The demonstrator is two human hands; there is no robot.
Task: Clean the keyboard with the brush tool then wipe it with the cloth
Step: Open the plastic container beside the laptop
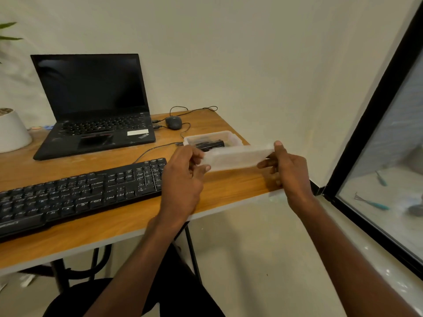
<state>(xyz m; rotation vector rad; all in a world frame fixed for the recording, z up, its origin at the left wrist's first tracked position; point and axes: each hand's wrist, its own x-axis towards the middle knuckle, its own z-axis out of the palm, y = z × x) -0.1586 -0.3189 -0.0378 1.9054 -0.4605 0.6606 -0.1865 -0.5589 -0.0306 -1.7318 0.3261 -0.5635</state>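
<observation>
My left hand [183, 177] and right hand [286, 170] pinch the translucent lid [238, 157]; the open box [233, 137], near the table's right edge, holds dark tools.

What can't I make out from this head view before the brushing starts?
- Contents of the clear container: dark items inside, partly hidden by the translucent lid held up between the left hand and right hand; no brush or cloth identifiable.
- Keyboard: left end cut off by the frame edge, right end covered by the left hand; key legends too small.
- Potted plant: cropped at the left edge.
</observation>
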